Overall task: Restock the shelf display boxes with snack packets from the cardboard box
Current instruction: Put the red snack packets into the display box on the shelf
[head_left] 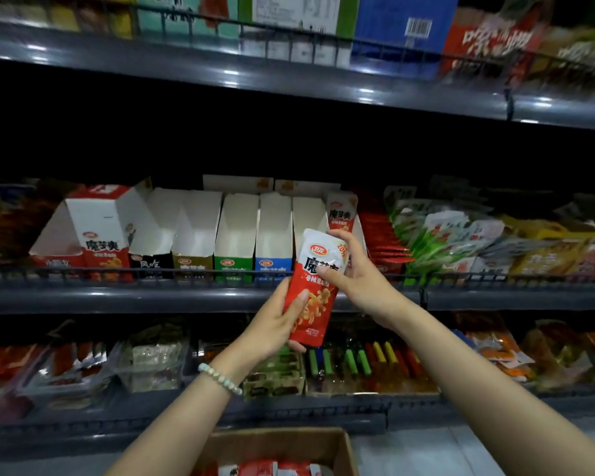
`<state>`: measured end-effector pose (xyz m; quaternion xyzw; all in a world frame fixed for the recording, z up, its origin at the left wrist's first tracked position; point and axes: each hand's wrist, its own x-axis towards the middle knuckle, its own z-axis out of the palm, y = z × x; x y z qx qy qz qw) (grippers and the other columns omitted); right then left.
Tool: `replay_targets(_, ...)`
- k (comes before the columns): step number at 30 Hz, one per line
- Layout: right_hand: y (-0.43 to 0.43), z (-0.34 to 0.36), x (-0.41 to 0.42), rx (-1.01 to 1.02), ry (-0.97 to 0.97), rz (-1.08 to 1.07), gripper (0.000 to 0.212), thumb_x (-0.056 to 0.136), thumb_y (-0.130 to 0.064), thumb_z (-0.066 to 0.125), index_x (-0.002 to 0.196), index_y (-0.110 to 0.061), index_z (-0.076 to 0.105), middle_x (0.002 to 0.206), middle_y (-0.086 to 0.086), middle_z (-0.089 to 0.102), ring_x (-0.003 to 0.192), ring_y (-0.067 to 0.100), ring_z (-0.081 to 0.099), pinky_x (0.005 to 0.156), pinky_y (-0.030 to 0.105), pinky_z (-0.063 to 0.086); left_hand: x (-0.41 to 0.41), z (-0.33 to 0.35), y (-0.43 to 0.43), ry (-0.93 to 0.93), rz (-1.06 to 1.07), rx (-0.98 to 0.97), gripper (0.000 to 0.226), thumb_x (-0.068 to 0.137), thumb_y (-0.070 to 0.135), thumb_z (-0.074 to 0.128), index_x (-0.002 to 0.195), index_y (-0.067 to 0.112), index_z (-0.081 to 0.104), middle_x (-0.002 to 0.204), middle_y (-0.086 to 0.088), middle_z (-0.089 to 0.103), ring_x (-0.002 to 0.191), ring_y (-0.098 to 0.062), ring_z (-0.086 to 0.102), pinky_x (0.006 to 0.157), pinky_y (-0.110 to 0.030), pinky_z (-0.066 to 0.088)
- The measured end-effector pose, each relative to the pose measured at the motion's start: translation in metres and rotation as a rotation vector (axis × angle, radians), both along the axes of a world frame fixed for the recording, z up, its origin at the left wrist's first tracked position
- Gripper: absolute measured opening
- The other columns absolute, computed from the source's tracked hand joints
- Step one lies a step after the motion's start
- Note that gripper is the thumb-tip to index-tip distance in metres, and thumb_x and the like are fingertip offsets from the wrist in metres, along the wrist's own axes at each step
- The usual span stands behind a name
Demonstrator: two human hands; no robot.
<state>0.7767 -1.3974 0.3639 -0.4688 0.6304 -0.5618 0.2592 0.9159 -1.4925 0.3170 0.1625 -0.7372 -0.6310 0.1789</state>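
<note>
both hands grasp the packet [315,286], held before the rail [186,274]: left hand [275,324] clasps its foot, right hand [358,273] pinches its top. best keep it upright, label forward, and slip it into the box [308,214] at its 12 o'clock.

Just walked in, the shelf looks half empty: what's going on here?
A person holds a red-and-white snack packet in both hands, the left hand gripping its lower end, the right hand its top, before white cardboard display boxes on the middle shelf. Several look empty. The brown cardboard box below holds more red packets.
</note>
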Motion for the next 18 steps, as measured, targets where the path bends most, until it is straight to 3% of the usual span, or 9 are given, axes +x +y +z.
replay_targets(7,0.000,0.046,-0.034,0.151,0.230,0.066,0.073,0.082,-0.007,0.071,0.135,-0.027,0.024,0.121,0.002,0.054,0.097,0.011,0.066,0.078,0.026,0.057,-0.022,0.032,-0.014,-0.013,-0.012,-0.123,0.039,0.096,0.043,0.041,0.132,0.042,0.028,0.122,0.008,0.055,0.103,-0.015,0.063,0.051,-0.021,0.051)
replay_targets(12,-0.004,0.055,-0.059,0.189,0.204,0.089,0.083,0.077,-0.005,0.075,0.140,-0.031,0.027,0.119,0.001,0.058,0.103,0.017,0.066,0.080,0.031,0.058,-0.043,0.043,-0.021,-0.029,-0.031,-0.255,0.035,0.096,0.047,0.036,0.129,0.044,0.023,0.118,0.011,0.056,0.100,-0.012,0.064,0.046,-0.019,0.046)
replay_targets(18,-0.006,0.052,-0.094,0.126,0.194,0.046,0.082,0.075,-0.001,0.076,0.138,-0.029,0.032,0.123,0.008,0.057,0.105,0.022,0.066,0.083,0.043,0.057,-0.083,0.044,-0.028,-0.043,-0.032,-0.223,0.041,0.093,0.051,0.038,0.127,0.030,0.033,0.119,0.004,0.058,0.098,-0.010,0.063,0.047,-0.020,0.047)
